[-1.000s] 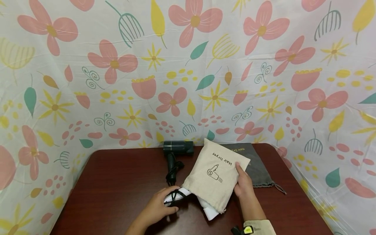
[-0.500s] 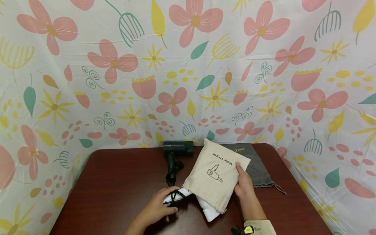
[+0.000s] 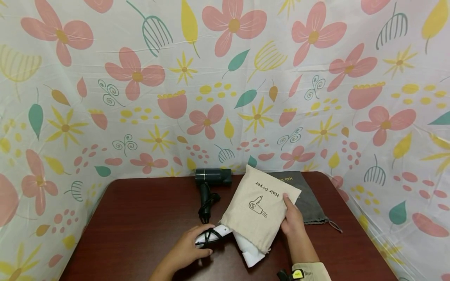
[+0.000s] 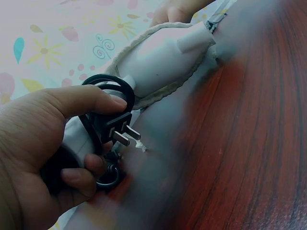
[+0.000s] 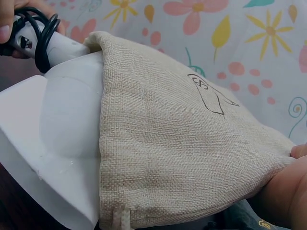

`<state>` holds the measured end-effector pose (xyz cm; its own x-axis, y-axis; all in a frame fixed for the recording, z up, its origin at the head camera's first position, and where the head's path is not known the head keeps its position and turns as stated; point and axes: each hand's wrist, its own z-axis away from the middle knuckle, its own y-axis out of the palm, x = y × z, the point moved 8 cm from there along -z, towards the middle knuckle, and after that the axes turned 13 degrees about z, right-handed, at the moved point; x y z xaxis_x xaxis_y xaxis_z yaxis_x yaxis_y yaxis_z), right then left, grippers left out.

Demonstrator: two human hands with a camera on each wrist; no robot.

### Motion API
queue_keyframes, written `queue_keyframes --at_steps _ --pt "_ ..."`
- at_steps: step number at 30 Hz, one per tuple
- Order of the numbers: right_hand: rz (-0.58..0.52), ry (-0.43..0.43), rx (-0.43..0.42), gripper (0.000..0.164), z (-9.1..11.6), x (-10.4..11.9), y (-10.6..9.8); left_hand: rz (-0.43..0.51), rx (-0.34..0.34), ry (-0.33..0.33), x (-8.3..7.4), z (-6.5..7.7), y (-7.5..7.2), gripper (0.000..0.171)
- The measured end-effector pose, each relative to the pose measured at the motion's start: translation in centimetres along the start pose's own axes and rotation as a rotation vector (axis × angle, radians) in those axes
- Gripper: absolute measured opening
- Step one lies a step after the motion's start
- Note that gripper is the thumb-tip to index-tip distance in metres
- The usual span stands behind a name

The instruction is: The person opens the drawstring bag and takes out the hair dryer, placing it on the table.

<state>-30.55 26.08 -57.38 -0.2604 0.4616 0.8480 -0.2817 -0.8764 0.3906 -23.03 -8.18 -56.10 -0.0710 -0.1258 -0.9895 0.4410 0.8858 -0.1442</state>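
A white hair dryer point(image 5: 67, 110) sits partly inside a beige cloth bag point(image 3: 260, 207) printed "Hair Dryer"; its nozzle and handle stick out of the bag's mouth. My left hand point(image 3: 188, 246) grips the white handle, which has a black cord point(image 4: 108, 84) wound round it. Two metal plug prongs point(image 4: 127, 135) show beside the thumb in the left wrist view. At the bag's closed end, my right hand point(image 3: 293, 218) holds the cloth by its right edge, thumb on top. The part of the dryer within the bag is hidden.
A dark green hair dryer point(image 3: 213, 176) with its cord bundled lies at the back of the brown table point(image 3: 140, 218). Behind the beige bag lies a grey drawstring bag point(image 3: 309, 203), partly covered. A flowered cloth point(image 3: 225, 78) hangs beyond the table's back edge.
The beige bag has shifted slightly to the right with my right hand, and a little more of the white dryer shows at its mouth. My left hand keeps nearly the same place.
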Motion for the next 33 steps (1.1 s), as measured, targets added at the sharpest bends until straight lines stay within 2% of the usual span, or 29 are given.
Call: queue_keyframes --at_steps 8,17,20,26,33 --pt "-0.008 0.021 -0.009 0.052 -0.09 -0.07 -0.19 0.016 0.003 -0.011 0.02 0.09 -0.07 0.068" --pt "-0.005 0.015 -0.024 0.051 -0.04 -0.09 -0.26 -0.077 -0.009 0.007 0.33 0.17 -0.37 0.067" --pt "-0.006 0.012 -0.022 0.051 -0.04 0.0 -0.26 -0.06 -0.007 -0.001 0.42 0.25 -0.3 0.068" --pt "-0.024 0.007 -0.031 0.045 -0.05 0.25 -0.26 -0.026 0.006 -0.006 0.22 0.25 -0.13 0.068" --pt "-0.037 -0.01 -0.038 0.03 -0.06 0.43 -0.25 -0.083 0.016 -0.02 0.21 0.06 -0.16 0.067"
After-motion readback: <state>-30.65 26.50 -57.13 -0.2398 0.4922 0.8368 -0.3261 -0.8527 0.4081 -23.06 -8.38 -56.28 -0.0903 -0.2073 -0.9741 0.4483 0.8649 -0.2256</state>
